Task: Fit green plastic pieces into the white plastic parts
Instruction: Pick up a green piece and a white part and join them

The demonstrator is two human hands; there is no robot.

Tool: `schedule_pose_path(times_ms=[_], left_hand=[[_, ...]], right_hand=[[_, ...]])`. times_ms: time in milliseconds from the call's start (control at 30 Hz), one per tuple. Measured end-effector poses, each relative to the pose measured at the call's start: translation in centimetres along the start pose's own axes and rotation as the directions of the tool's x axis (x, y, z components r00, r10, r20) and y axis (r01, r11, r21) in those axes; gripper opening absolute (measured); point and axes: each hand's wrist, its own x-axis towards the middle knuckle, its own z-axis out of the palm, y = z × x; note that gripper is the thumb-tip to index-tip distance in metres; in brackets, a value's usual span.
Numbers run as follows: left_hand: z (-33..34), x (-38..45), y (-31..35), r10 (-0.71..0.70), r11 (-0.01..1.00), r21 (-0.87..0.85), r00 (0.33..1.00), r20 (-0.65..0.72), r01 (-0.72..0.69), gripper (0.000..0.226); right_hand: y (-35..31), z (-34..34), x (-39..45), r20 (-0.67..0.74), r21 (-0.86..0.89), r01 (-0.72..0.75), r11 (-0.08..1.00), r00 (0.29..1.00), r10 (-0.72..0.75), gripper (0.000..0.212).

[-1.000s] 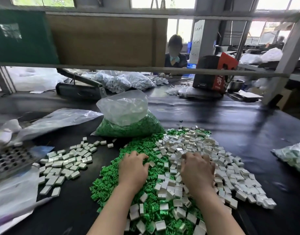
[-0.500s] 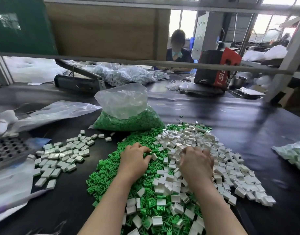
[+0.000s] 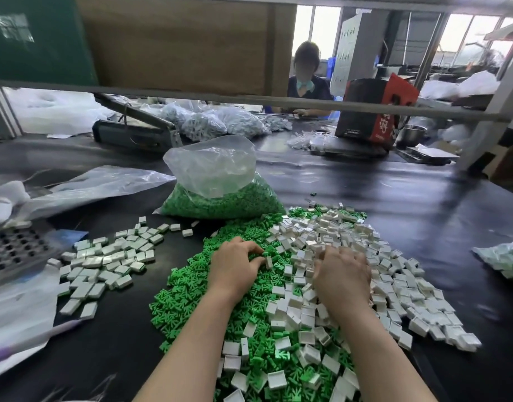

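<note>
A heap of small green plastic pieces lies on the black table in front of me, mixed on its right with a wide heap of white plastic parts. My left hand rests on the green heap, fingers curled, and pinches one white part between thumb and fingertips. My right hand lies palm down on the white heap. Its fingers dig into the parts and are blurred, so what they hold is hidden.
A separate pile of white parts lies to the left, beside a perforated metal tray. An open bag of green pieces stands behind the heaps. Another filled bag sits far right. A person works across the table.
The view has tilted down slightly and closer. My left hand now pinches a white part at the heap's middle. My right hand has shifted a little right, deeper into the white parts.
</note>
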Motion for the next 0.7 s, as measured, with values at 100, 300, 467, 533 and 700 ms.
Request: schedule_pose_path(times_ms=[100, 300, 467, 533, 700], left_hand=[[0.0, 0.0, 0.1, -0.006, 0.999, -0.038, 1.000, 0.008, 0.006, 0.010], [-0.2, -0.1, 0.0, -0.044, 0.981, -0.187, 0.999, 0.020, 0.047, 0.007], [0.0, 0.0, -0.1, -0.040, 0.977, -0.211, 0.999, -0.008, 0.038, 0.011], [0.1, 0.0, 0.0, -0.029, 0.979, -0.202, 0.998, -0.052, 0.018, 0.013], [-0.1, 0.0, 0.4, -0.004, 0.944, -0.330, 0.997, -0.079, -0.022, 0.012]], right_hand=[[-0.5, -0.5, 0.2, 0.060, -0.029, -0.004, 1.000, 0.998, 0.006, 0.019], [-1.1, -1.4, 1.6, 0.075, 0.035, 0.022, 0.999, 0.997, -0.024, 0.011], [-1.0, -0.9, 2.3, 0.001, 0.345, 0.071, 0.936, 0.997, -0.077, 0.012], [-1.1, -0.6, 2.3, -0.024, 0.463, 0.100, 0.880, 0.995, -0.101, 0.010], [-1.9, -1.2, 2.1, -0.025, 0.756, 0.117, 0.644, 0.988, -0.150, 0.011]])
